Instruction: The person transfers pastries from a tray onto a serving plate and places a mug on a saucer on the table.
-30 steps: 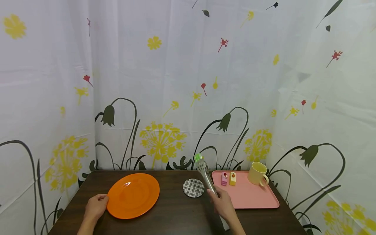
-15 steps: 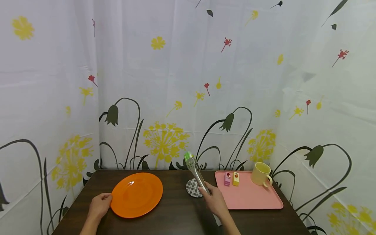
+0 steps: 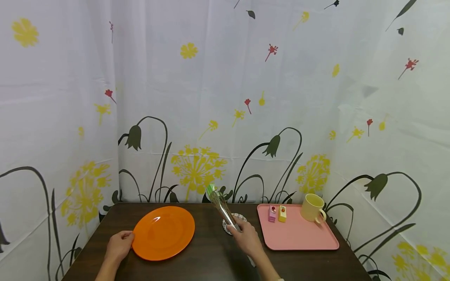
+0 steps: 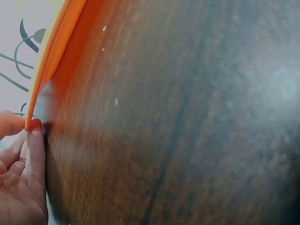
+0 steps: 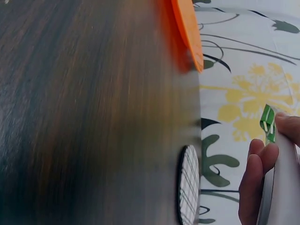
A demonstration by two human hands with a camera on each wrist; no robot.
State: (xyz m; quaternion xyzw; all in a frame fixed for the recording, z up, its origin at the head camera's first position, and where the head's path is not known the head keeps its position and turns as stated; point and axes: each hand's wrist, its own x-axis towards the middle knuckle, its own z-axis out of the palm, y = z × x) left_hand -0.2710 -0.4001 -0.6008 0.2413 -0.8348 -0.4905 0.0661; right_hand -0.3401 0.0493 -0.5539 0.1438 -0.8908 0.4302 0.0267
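Right-hand grip [image 3: 247, 238] is kept narrow around the handle of the metal tongs [image 3: 225, 209], which are judged to be lifted clear of the desk [image 3: 211, 259], the far tip being seen against the curtain [image 3: 225, 78]. Long axis of the tongs is laid roughly 11 to 5 o'clock, tip at 11. At the tip a green piece [image 3: 210, 189] is carried; what it is cannot be told.

Key relation: the orange plate [image 3: 163, 233] is placed at about 9 o'clock from the right-hand grip, and between 7 and 8 o'clock from the tip, with a gap between. It is reached more closely by the left-hand grip [image 3: 119, 246], by which its rim is pinched at the plate's 9 o'clock; thumb and fingers are shown on the rim in the left wrist view.

Farther out: one checked coaster [image 5: 189, 187] is found at 10 to 11 o'clock from the right-hand grip, partly hidden by tongs and hand in the head view. At about 3 o'clock the pink tray [image 3: 299, 239] is set. On it, two toy-like cakes are stood side by side at its 10 o'clock, a pink cake [image 3: 272, 214] and a yellow cake [image 3: 282, 214]; a yellow mug [image 3: 311, 207] is stood upright at its 1 o'clock, handle pointed toward 4.

Count: tongs one, green piece one, plate one, coaster one, tray one, cakes two, mug one, hands two.
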